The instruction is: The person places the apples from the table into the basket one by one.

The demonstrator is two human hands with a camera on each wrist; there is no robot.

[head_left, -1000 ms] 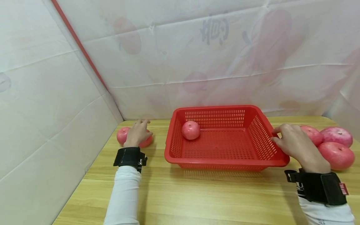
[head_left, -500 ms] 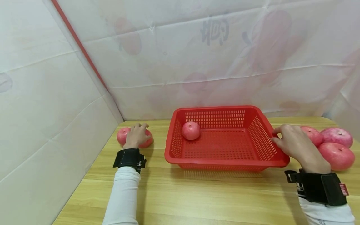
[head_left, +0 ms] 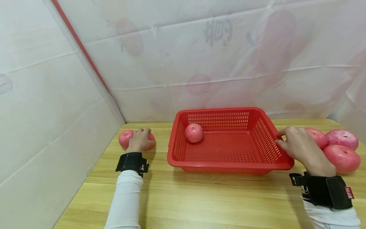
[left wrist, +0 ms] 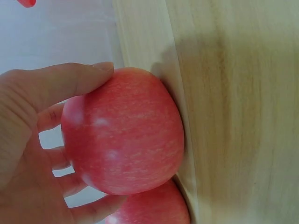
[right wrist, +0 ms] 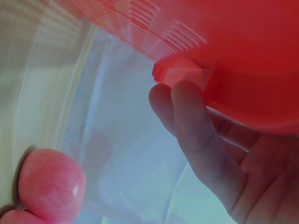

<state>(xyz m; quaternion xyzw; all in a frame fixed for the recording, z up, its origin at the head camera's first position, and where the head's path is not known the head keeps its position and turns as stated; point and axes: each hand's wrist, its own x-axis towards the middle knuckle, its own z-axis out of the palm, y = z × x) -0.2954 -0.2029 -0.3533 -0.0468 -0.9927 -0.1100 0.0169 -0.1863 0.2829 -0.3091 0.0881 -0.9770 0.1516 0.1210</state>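
Observation:
In the left wrist view, my left hand (head_left: 138, 140) grips a pink-red apple (left wrist: 124, 133), thumb on one side and fingers round the other. That apple sits on the wooden table. A second apple (head_left: 125, 139) lies beside it, at the table's left. My right hand (head_left: 303, 148) holds the right rim of a red plastic basket (head_left: 223, 164), its fingers curled under the edge in the right wrist view. Inside the basket, near its left end, is another apple (head_left: 194, 133).
To the right of my right hand, three apples stand close together: a pink one (head_left: 316, 137), a darker streaked one (head_left: 342, 139) and a large pink one (head_left: 342, 158). White cloth walls (head_left: 160, 73) enclose the wooden table (head_left: 217, 203) at the back and sides.
My left hand has come down slightly over the apple, and its fingers have drawn closer round it. The right hand and the basket have stayed in place.

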